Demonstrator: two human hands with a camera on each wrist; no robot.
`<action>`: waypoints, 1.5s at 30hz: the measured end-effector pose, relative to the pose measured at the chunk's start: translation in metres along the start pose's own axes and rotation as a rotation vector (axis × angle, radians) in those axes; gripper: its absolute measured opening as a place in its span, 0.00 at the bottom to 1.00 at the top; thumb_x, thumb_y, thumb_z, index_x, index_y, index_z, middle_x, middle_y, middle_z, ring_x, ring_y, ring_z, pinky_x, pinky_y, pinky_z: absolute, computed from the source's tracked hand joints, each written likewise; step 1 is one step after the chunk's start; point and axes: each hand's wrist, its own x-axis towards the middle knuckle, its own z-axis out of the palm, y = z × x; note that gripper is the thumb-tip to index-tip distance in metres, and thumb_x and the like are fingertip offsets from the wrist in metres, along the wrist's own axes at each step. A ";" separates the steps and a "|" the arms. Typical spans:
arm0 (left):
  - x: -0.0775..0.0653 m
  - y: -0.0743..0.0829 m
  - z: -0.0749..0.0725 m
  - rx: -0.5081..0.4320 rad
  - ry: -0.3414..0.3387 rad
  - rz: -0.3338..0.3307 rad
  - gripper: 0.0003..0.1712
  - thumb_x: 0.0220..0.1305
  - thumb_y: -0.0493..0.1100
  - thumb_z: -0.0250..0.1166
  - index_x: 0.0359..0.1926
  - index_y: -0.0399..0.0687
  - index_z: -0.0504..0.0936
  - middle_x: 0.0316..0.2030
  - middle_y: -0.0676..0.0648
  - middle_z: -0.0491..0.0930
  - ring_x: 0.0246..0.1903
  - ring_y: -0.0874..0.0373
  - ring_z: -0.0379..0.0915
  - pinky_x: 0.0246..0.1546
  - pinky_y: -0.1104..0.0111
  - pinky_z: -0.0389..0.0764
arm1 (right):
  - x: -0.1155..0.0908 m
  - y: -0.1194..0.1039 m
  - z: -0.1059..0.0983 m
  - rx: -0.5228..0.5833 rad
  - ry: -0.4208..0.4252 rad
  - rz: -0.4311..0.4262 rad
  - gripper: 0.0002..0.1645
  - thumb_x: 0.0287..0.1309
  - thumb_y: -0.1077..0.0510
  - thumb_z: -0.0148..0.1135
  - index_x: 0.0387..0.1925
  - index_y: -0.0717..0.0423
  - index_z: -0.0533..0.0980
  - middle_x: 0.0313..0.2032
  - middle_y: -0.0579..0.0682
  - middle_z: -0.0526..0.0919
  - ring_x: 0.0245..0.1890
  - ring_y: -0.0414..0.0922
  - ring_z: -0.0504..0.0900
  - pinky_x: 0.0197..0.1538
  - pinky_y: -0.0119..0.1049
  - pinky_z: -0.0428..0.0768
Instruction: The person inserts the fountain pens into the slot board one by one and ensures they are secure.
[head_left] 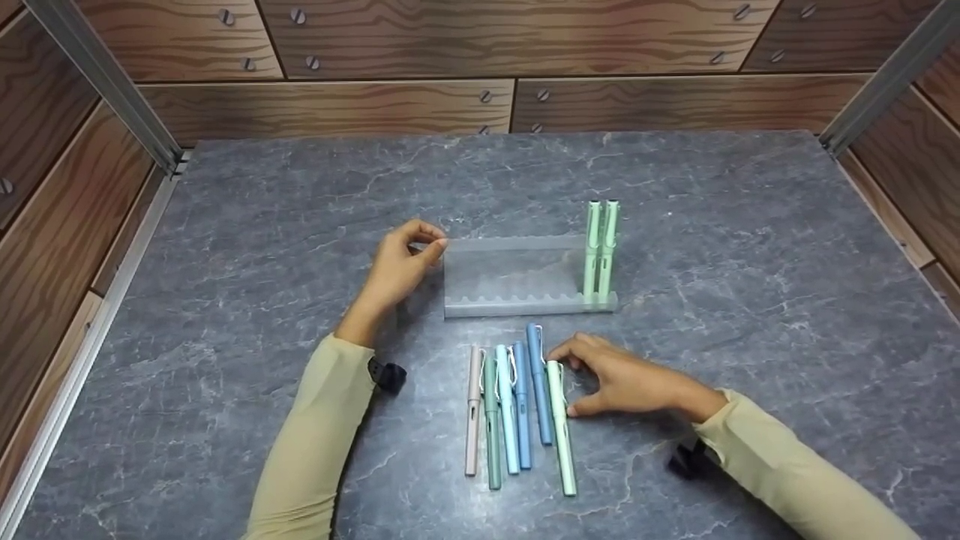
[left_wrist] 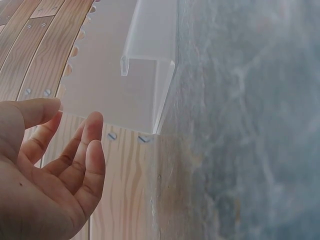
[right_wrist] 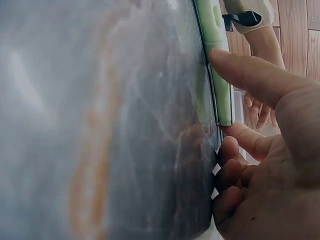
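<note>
A frosted clear pen rack (head_left: 517, 306) with notched edges stands on the table. My left hand (head_left: 401, 262) pinches its upper left corner between thumb and index finger; the left wrist view shows the other fingers of that hand (left_wrist: 55, 175) loosely bent. Two light green pens (head_left: 598, 255) lean side by side in the rack's right end. Below, a loose light green pen (head_left: 562, 435) lies beside my right hand (head_left: 619, 375). That hand's thumb touches the side of the pen (right_wrist: 222, 95), and the index fingertip is at its end, thumb and finger spread apart.
Left of that pen lie a blue pen (head_left: 538, 390), another blue pen (head_left: 523, 420), a light cyan pen (head_left: 507, 420), a dark green pen (head_left: 492, 427) and a greyish-pink pen (head_left: 472, 420). Wood-patterned walls (head_left: 450, 37) border the grey marbled table (head_left: 750, 300).
</note>
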 end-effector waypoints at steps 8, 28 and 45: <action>-0.002 0.001 -0.002 0.006 -0.016 -0.012 0.08 0.67 0.40 0.61 0.42 0.38 0.80 0.43 0.38 0.81 0.34 0.37 0.80 0.26 0.75 0.74 | -0.001 0.001 -0.001 0.015 0.010 -0.021 0.34 0.49 0.53 0.71 0.58 0.50 0.68 0.40 0.45 0.69 0.40 0.39 0.66 0.45 0.31 0.69; 0.001 -0.001 0.000 0.003 0.002 0.011 0.07 0.66 0.37 0.62 0.40 0.36 0.80 0.40 0.36 0.82 0.31 0.41 0.80 0.26 0.77 0.76 | -0.004 0.008 -0.011 0.369 -0.010 -0.072 0.37 0.56 0.69 0.61 0.63 0.62 0.54 0.35 0.58 0.78 0.34 0.37 0.76 0.39 0.28 0.79; 0.000 0.002 0.000 0.002 0.010 0.003 0.07 0.65 0.37 0.62 0.41 0.36 0.80 0.41 0.36 0.81 0.30 0.45 0.79 0.25 0.77 0.75 | 0.001 0.010 -0.010 0.682 -0.011 0.002 0.39 0.51 0.79 0.50 0.62 0.64 0.45 0.37 0.59 0.79 0.30 0.44 0.82 0.38 0.35 0.85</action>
